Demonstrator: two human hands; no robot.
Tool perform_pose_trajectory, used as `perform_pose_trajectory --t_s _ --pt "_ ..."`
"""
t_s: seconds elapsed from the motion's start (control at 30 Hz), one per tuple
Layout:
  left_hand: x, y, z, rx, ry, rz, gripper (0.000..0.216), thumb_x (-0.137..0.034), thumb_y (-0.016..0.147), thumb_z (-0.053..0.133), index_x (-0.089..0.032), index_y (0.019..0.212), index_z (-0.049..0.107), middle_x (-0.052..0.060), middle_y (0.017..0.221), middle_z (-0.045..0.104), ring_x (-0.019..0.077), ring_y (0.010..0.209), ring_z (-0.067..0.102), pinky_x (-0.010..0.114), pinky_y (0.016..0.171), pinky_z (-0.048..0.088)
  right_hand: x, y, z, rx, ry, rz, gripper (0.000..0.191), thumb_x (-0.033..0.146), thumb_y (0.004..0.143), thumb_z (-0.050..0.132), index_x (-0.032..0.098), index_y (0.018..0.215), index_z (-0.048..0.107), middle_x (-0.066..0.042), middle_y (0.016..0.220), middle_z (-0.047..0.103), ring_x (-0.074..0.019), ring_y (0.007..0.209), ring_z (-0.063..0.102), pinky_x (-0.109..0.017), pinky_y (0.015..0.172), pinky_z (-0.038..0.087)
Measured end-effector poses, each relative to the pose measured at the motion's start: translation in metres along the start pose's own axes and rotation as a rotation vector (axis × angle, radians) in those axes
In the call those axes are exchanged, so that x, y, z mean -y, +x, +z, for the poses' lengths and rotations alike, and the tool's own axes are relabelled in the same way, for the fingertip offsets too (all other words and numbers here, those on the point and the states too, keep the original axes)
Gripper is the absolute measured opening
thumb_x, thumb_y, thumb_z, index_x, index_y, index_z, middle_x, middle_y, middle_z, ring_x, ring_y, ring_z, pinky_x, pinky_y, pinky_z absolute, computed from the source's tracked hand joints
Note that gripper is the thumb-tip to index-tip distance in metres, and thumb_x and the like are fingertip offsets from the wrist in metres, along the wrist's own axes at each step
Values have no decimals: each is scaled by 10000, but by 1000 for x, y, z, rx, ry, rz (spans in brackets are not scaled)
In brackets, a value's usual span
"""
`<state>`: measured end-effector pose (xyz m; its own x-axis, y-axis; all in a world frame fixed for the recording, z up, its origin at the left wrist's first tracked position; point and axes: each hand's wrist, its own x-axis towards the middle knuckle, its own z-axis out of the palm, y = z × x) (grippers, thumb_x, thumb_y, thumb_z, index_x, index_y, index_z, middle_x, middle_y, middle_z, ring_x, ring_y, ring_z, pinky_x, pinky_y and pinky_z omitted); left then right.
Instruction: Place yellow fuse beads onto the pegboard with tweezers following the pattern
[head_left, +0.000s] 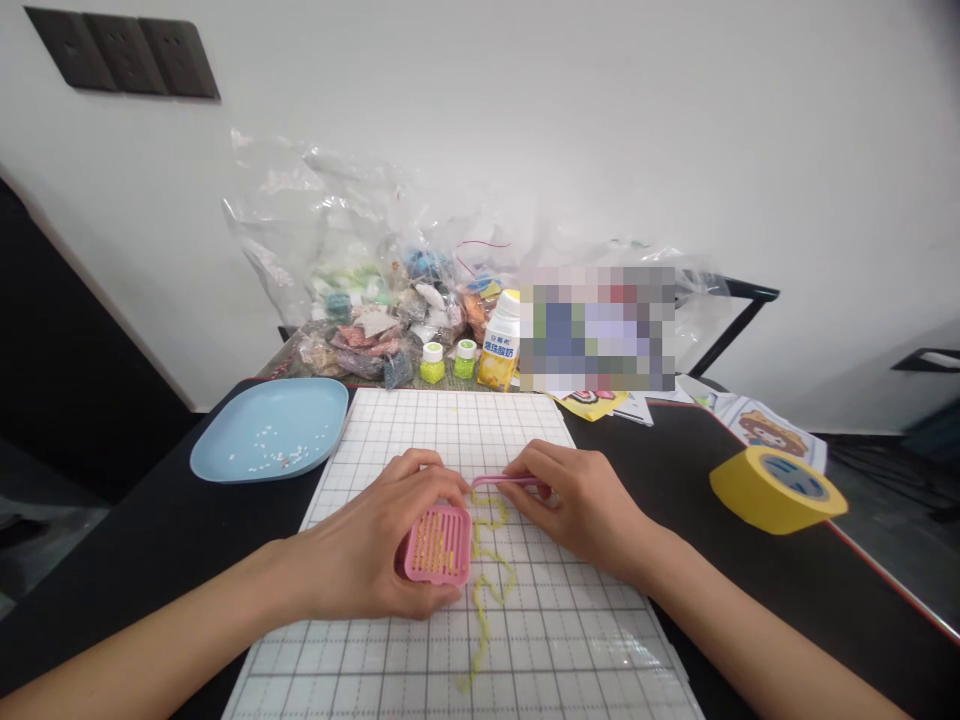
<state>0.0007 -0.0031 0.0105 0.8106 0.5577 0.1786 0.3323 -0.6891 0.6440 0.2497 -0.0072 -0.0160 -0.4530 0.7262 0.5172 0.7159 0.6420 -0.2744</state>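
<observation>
My left hand (375,540) is wrapped round a small pink square bead tray (438,545) that holds yellow beads, resting on a white gridded pegboard (525,640). My right hand (581,505) pinches pink tweezers (504,482), their tips pointing left toward my left hand's fingertips. Below the tweezers a winding line of yellow beads (487,580) runs down the board.
A light blue plate (262,420) with scattered small beads sits at the left. Bags of coloured beads (375,335), two green-filled jars (448,362) and a yellow-labelled bottle (501,355) stand behind the board. A yellow tape roll (776,488) and printed sheets (765,428) lie at the right.
</observation>
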Motion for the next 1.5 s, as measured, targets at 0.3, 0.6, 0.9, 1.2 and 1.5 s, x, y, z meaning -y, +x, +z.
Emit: perform_pose_trajectory --t_s 0.3,0.6,0.9,1.2,1.5 --pt "1 -1 0 -1 13 4 502 -253 729 768 -265 1137 475 68 1191 547 303 1156 399 481 962 437 -1 0 -2 -42 -21 -11 234 328 936 513 166 809 624 -5 698 620 -79 539 509 -217 504 371" --pt "2 1 3 -112 52 9 410 -227 722 731 -241 1059 499 45 1011 537 266 1016 437 433 862 475 14 2 -6 -258 106 -104 94 232 911 566 180 839 598 -1 698 637 -78 537 496 -216 469 385" --pt "3 1 6 -136 93 16 396 -231 712 732 -216 1022 486 36 941 498 254 944 425 420 809 463 24 1 -1 -102 165 -163 103 234 910 555 159 875 617 -17 745 639 -94 599 552 -215 493 432" --pt "1 1 5 -138 102 5 413 -194 689 749 -207 1018 499 30 957 521 249 964 437 410 827 463 26 2 3 -84 195 -187 85 196 896 569 135 884 629 -34 746 638 -94 586 539 -207 510 444" --pt "1 -1 6 -135 107 10 411 -199 697 747 -210 1025 499 31 959 522 248 960 437 409 827 462 26 3 5 -91 176 -197 111 207 912 560 136 869 633 -32 731 634 -90 570 523 -204 496 429"
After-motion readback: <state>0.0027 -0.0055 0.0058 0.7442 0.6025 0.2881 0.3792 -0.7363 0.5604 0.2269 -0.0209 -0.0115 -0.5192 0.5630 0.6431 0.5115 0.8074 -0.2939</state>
